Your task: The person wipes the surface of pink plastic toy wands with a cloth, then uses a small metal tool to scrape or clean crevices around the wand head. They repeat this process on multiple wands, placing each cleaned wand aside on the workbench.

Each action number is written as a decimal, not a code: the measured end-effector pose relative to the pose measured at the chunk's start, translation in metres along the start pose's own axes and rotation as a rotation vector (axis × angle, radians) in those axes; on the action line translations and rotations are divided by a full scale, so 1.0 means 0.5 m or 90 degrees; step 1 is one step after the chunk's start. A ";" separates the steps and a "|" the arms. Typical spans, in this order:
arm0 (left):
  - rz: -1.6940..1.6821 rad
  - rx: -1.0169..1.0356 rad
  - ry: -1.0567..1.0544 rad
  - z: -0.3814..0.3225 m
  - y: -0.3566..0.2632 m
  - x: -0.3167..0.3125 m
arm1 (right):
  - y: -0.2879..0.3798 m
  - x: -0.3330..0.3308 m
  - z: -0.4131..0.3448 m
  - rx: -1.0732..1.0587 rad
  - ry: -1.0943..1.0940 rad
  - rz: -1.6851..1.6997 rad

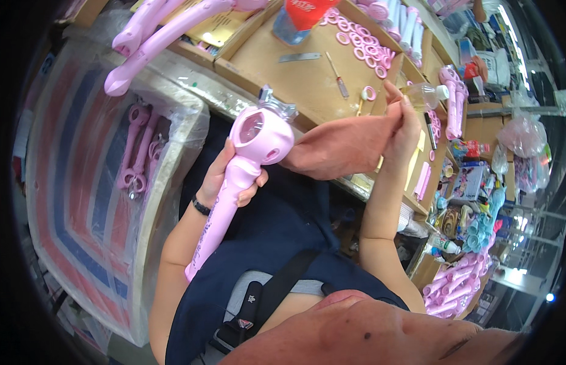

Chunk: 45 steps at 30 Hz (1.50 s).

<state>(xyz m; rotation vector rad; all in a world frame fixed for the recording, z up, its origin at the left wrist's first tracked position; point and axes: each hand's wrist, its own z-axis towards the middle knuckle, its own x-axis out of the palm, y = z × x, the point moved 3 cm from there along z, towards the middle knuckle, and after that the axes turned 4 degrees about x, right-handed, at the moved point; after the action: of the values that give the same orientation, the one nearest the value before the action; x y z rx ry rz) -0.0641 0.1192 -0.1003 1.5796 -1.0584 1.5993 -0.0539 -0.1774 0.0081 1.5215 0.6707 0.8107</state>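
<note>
My left hand (pixel 223 182) is wrapped around the handle of a pink plastic wand-shaped part (pixel 261 137), which has a round opening in its head and a silvery piece (pixel 277 106) at its top. With my right hand (pixel 404 125) I grip a salmon-coloured cloth (pixel 342 148), raised to the right, its other end hanging beside the pink head. Just behind my right fingertips lies a clear plastic bottle (pixel 422 96) with a white cap and yellowish liquid; whether I touch it, I cannot tell.
A shallow cardboard tray (pixel 255 59) holds pink rings (pixel 367 45), a screwdriver (pixel 337 77) and a metal ruler (pixel 300 57). Long pink parts (pixel 173 41) stick out over its left side. A plastic-lined bin (pixel 169 182) at left contains more pink parts (pixel 141 150).
</note>
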 end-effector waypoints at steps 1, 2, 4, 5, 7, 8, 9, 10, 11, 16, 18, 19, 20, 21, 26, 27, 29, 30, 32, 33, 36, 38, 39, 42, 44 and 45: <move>0.002 -0.003 0.002 0.000 0.000 0.000 | 0.000 0.003 -0.001 0.047 0.018 0.044; 0.004 -0.007 -0.006 0.000 -0.001 -0.001 | -0.001 0.006 0.001 0.082 0.031 0.036; 0.001 -0.001 -0.003 0.000 -0.001 0.001 | 0.012 0.010 0.006 -0.012 0.075 -0.149; -0.006 0.003 0.012 0.000 -0.001 0.004 | 0.016 0.013 0.008 -0.074 0.113 -0.241; -0.011 0.017 -0.007 0.001 0.000 0.006 | 0.002 0.012 0.015 0.094 0.178 -0.026; -0.014 0.018 -0.009 0.001 0.001 0.008 | -0.005 0.008 0.016 0.169 0.158 0.081; -0.020 0.018 -0.016 0.001 0.002 0.010 | -0.014 0.010 0.015 0.232 0.167 0.194; -0.025 0.020 -0.018 0.001 0.002 0.011 | -0.021 0.013 0.006 0.298 0.211 0.270; -0.038 0.023 -0.022 0.001 0.003 0.012 | -0.028 0.016 0.000 0.312 0.214 0.322; -0.027 0.016 -0.058 0.000 0.005 0.008 | -0.050 0.045 -0.063 0.157 0.209 0.276; -0.028 0.013 -0.061 0.000 0.004 0.008 | -0.053 0.056 -0.089 0.041 0.080 0.094; -0.043 0.015 -0.045 0.001 0.004 0.009 | -0.053 0.070 -0.108 -0.007 0.089 -0.002; -0.054 0.015 -0.029 0.002 0.004 0.011 | -0.050 0.083 -0.131 -0.064 0.113 -0.088; -0.067 0.015 -0.013 0.003 0.004 0.013 | -0.046 0.102 -0.142 -0.178 0.170 -0.163; -0.025 0.041 -0.051 0.006 0.009 0.015 | -0.075 0.171 -0.199 -0.476 0.319 -0.559; -0.037 0.037 -0.067 0.006 0.010 0.015 | -0.082 0.174 -0.199 -0.496 0.307 -0.554; -0.058 0.024 -0.111 0.005 0.014 0.014 | -0.091 0.178 -0.203 -0.538 0.320 -0.553; -0.045 0.024 -0.112 0.005 0.013 0.015 | -0.094 0.179 -0.206 -0.560 0.344 -0.557; -0.015 0.023 -0.102 0.006 0.010 0.016 | -0.096 0.176 -0.205 -0.533 0.374 -0.506; -0.018 0.018 -0.085 0.006 0.009 0.017 | -0.097 0.174 -0.203 -0.498 0.365 -0.503; -0.023 0.018 -0.055 0.006 0.008 0.018 | -0.093 0.173 -0.205 -0.469 0.336 -0.487; -0.017 0.017 -0.064 0.005 0.009 0.016 | -0.091 0.179 -0.211 -0.499 0.334 -0.513; -0.024 0.016 -0.061 0.004 0.010 0.016 | -0.090 0.182 -0.214 -0.529 0.345 -0.525; -0.031 0.010 -0.080 0.003 0.013 0.011 | -0.089 0.181 -0.208 -0.513 0.322 -0.527; -0.023 0.011 -0.132 0.001 0.014 0.003 | -0.094 0.175 -0.201 -0.474 0.297 -0.576; -0.013 0.015 -0.127 0.002 0.014 0.002 | -0.096 0.173 -0.201 -0.473 0.305 -0.572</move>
<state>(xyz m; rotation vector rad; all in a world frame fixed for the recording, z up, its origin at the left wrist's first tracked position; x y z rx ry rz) -0.0701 0.1151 -0.1000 1.7890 -1.1252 1.4690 -0.0827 -0.0438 -0.0267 0.2610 1.1235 0.5972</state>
